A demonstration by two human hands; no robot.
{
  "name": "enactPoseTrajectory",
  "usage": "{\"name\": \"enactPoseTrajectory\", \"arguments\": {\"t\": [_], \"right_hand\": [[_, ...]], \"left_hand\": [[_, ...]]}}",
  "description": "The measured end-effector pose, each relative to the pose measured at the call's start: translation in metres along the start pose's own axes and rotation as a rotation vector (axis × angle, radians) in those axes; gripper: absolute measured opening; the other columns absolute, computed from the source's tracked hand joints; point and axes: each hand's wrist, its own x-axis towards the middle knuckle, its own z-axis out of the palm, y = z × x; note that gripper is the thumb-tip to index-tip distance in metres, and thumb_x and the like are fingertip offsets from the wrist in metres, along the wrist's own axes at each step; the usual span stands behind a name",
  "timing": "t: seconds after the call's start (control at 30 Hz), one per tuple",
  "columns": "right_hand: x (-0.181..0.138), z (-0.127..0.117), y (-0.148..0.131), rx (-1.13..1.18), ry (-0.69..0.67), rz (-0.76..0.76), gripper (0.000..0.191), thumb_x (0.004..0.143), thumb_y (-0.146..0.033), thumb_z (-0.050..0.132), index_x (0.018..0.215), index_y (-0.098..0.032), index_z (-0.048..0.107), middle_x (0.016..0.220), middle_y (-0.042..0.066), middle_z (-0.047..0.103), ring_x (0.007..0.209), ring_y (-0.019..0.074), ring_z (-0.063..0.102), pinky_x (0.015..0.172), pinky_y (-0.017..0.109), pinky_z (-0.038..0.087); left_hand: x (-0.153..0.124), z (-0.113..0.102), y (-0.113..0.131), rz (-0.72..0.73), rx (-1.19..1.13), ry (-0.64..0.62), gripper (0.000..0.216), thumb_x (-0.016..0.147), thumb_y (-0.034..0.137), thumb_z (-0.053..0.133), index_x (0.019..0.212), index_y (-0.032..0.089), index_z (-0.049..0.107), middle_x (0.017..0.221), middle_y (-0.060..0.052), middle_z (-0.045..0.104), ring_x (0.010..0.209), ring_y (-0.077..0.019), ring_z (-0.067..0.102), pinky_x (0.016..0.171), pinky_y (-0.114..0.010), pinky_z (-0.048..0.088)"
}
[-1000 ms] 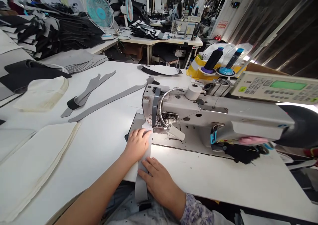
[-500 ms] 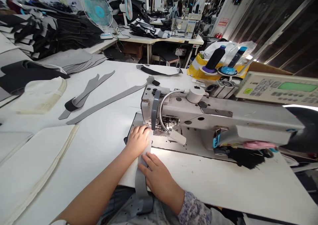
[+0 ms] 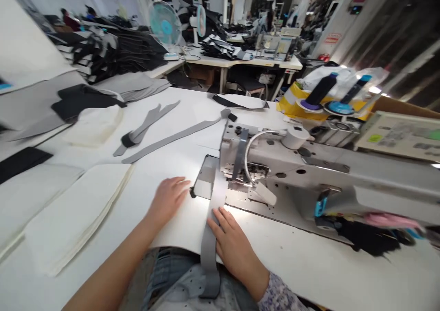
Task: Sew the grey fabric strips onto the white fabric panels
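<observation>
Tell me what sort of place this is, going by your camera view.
Probably a sewing workshop or small garment factory: an industrial sewing machine is set into the white work table, another machine stands on a table further back, and stacks of cut black pieces are piled nearby.

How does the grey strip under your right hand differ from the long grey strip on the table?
The strip under the right hand droops over the table edge; the long strip lies flat, diagonally across the table. The right hand presses the first; no hand touches the second. Both are narrow and grey.
</observation>
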Motion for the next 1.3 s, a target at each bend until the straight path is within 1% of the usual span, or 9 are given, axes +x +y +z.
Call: {"name": "enactPoseTrajectory", "arguments": {"t": [0.17,0.27,0.33,0.47,0.73,0.87,1.03,1.23,1.3], "right_hand": [[-0.017,0.013,-0.003,-0.167,0.15,-0.208,0.052,0.083,-0.003,0.047,0.131,-0.018,0.06,0.14,0.007,0.053,0.136,0.0278,0.039,0.107,0.044,0.044],[-0.032,0.022,-0.005,-0.221,0.227,-0.476,0.041,0.089,-0.012,0.047,0.127,-0.021,0.063,0.135,0.006,0.057,0.136,0.0288,0.04,0.095,0.038,0.051],[-0.041,0.027,-0.006,-0.275,0.228,-0.587,0.037,0.093,-0.028,0.051,0.127,-0.022,0.062,0.134,0.011,0.058,0.137,0.034,0.039,0.089,0.039,0.053],[-0.05,0.037,-0.009,-0.305,0.256,-0.623,0.031,0.094,-0.038,0.054,0.119,-0.023,0.065,0.136,0.012,0.056,0.139,0.0343,0.036,0.102,0.044,0.045],[-0.055,0.051,-0.02,-0.274,0.291,-0.483,0.023,0.097,-0.028,0.05,0.105,-0.02,0.069,0.143,0.008,0.051,0.144,0.0315,0.027,0.12,0.051,0.019],[-0.057,0.052,-0.02,-0.269,0.27,-0.484,0.024,0.097,-0.029,0.049,0.105,-0.02,0.07,0.14,0.009,0.053,0.144,0.0322,0.026,0.12,0.052,0.017],[-0.057,0.052,-0.02,-0.304,0.254,-0.477,0.019,0.088,-0.02,0.058,0.103,-0.021,0.07,0.134,0.012,0.059,0.144,0.0349,0.026,0.12,0.053,0.016],[-0.05,0.038,-0.018,-0.283,0.208,-0.583,0.016,0.088,-0.026,0.06,0.102,-0.022,0.067,0.139,0.012,0.054,0.144,0.0332,0.025,0.121,0.05,0.011],[-0.051,0.037,-0.018,-0.271,0.191,-0.537,0.015,0.089,-0.024,0.06,0.103,-0.024,0.066,0.141,0.012,0.052,0.143,0.0334,0.028,0.118,0.052,0.019]], "left_hand": [[-0.131,-0.094,-0.16,-0.727,0.278,0.105,0.043,0.097,0.031,0.031,0.126,0.011,0.055,0.127,-0.014,0.05,0.121,-0.0332,0.046,0.108,-0.05,0.038],[-0.21,-0.131,-0.209,-1.0,0.273,0.008,0.051,0.093,0.034,0.042,0.133,0.003,0.047,0.131,-0.025,0.042,0.122,-0.0412,0.042,0.103,-0.054,0.04],[-0.236,-0.141,-0.219,-1.083,0.158,-0.109,0.044,0.094,0.032,0.042,0.127,0.005,0.053,0.127,-0.023,0.048,0.119,-0.0395,0.045,0.101,-0.051,0.042],[-0.237,-0.143,-0.22,-1.269,0.092,-0.183,0.031,0.096,0.025,0.039,0.11,0.014,0.064,0.114,-0.012,0.057,0.104,-0.0343,0.054,0.09,-0.045,0.047],[-0.233,-0.15,-0.211,-1.362,0.152,-0.023,0.022,0.096,0.033,0.045,0.1,0.017,0.061,0.101,-0.01,0.058,0.087,-0.0289,0.057,0.071,-0.035,0.046],[-0.22,-0.148,-0.18,-1.079,0.237,0.132,0.036,0.099,0.028,0.033,0.127,0.017,0.053,0.111,-0.011,0.054,0.09,-0.0265,0.057,0.077,-0.034,0.047],[-0.206,-0.116,-0.13,-0.59,0.196,-0.188,0.045,0.09,0.016,0.032,0.127,0.018,0.059,0.119,-0.013,0.053,0.104,-0.0291,0.054,0.089,-0.036,0.047],[-0.209,-0.089,-0.104,-0.675,0.239,-0.207,0.032,0.096,0.031,0.038,0.11,0.017,0.064,0.111,-0.012,0.058,0.102,-0.0296,0.057,0.085,-0.036,0.049],[-0.206,-0.089,-0.1,-0.707,0.265,-0.207,0.032,0.097,0.028,0.035,0.102,0.017,0.065,0.104,-0.012,0.059,0.094,-0.0283,0.059,0.079,-0.034,0.048]]}}
